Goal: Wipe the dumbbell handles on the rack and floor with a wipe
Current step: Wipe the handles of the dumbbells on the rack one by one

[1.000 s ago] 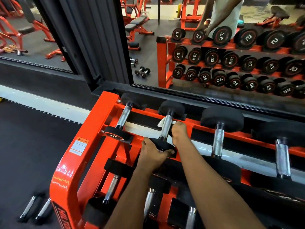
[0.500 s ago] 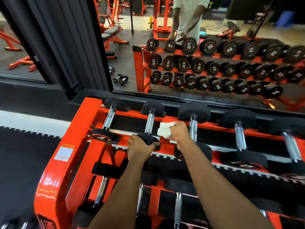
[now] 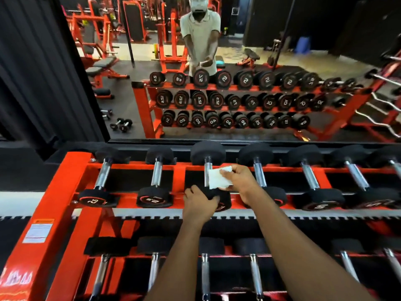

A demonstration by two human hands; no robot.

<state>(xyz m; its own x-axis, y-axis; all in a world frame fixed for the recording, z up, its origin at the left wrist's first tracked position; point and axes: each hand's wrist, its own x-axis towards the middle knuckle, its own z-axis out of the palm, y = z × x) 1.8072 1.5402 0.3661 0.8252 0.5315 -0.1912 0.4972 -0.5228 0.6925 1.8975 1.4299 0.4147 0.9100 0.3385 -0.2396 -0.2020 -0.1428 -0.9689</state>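
Your right hand (image 3: 238, 181) pinches a folded white wipe (image 3: 219, 178) between thumb and fingers and holds it against the chrome handle (image 3: 207, 167) of the third dumbbell (image 3: 207, 153) from the left. That dumbbell sits on the top shelf of the orange rack (image 3: 71, 170). Your left hand (image 3: 199, 203) curls over its near head, fingers wrapped on the black rim.

The dumbbell's long axis runs straight away from you, with the far head toward the mirror (image 3: 282, 51). Your hands and the wipe cover the lower handle and most of the near face, so its number cannot be read.

To the left, the first dumbbell (image 3: 92, 200) and the second dumbbell (image 3: 152, 199) each read "2.5" on the near face. A dumbbell further right (image 3: 321, 205) shows "5". The sticker (image 3: 38, 232) on the rack's left post is too blurred to read. Numbers in the mirror appear reversed. The lower shelf's handles are cut off at the bottom edge.
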